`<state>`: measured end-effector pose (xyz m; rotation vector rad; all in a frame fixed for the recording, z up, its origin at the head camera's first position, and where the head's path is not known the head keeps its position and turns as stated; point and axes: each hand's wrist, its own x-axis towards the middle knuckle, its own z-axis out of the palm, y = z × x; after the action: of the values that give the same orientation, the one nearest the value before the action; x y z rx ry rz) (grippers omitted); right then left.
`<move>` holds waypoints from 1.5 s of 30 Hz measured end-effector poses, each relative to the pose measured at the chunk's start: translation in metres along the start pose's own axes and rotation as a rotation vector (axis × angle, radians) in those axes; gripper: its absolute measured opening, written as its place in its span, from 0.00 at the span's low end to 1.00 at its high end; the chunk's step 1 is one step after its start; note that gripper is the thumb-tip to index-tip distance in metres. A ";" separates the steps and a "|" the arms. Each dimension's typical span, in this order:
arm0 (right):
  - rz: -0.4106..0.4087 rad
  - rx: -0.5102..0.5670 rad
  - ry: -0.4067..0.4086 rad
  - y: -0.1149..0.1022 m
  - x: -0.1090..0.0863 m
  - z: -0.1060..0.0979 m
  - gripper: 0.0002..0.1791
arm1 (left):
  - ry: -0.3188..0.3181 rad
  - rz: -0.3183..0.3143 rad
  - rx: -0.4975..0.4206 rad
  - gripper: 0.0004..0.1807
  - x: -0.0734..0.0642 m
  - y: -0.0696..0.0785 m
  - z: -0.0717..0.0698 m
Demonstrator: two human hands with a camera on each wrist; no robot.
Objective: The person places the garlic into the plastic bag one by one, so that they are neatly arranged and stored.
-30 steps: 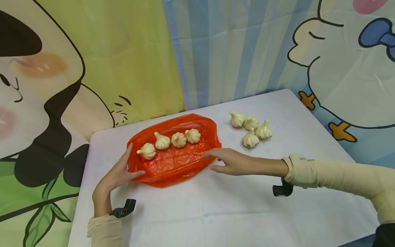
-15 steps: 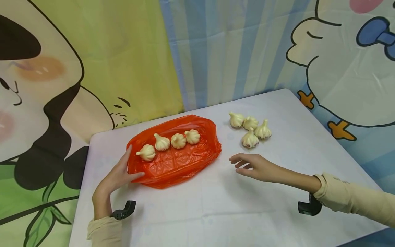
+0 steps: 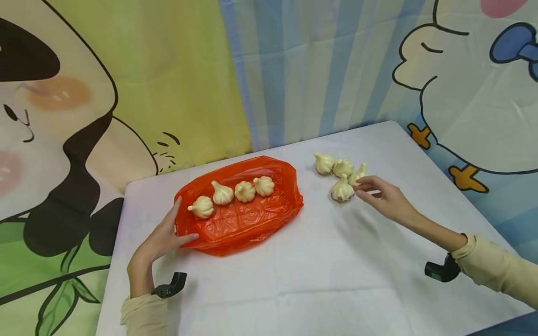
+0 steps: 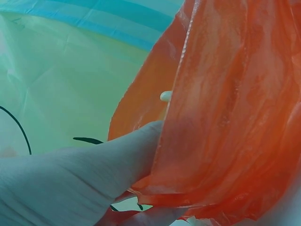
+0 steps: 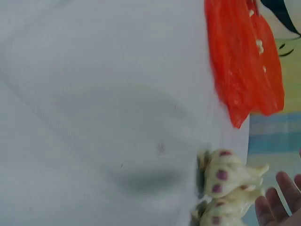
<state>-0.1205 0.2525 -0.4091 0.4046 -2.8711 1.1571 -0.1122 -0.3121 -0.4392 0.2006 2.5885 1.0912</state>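
Note:
A red plastic bag (image 3: 252, 221) lies spread with its mouth up, several garlic bulbs (image 3: 223, 193) in a row inside. My left hand (image 3: 157, 240) holds the bag's left end, thumb and fingers spread about its edge. In the left wrist view the bag's film (image 4: 225, 113) partly covers that hand. To the right of the bag, several more garlic bulbs (image 3: 342, 188) sit in a cluster. My right hand (image 3: 388, 198) is over the cluster's right side, fingers loosely bent, partly covering one bulb (image 3: 357, 174). Only its fingertips (image 5: 265, 212) show beside two bulbs (image 5: 228, 174) in the right wrist view.
A white cloth covers the table (image 3: 294, 280). Behind it hangs a printed curtain (image 3: 290, 70) with cartoon animals, close to the back edge. Each wrist carries a black camera mount (image 3: 443, 269).
My right hand has left the bag's right edge and moved right, then up to the garlic cluster. My left hand stays at the bag, and the bulbs have not moved.

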 end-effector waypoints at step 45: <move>0.426 0.023 -0.190 0.077 0.066 -0.003 0.48 | 0.000 -0.012 0.010 0.64 0.000 -0.002 0.002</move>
<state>-0.2037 0.2926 -0.4514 -0.1152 -3.2146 1.2638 -0.1119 -0.3119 -0.4416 0.1869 2.5923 1.0748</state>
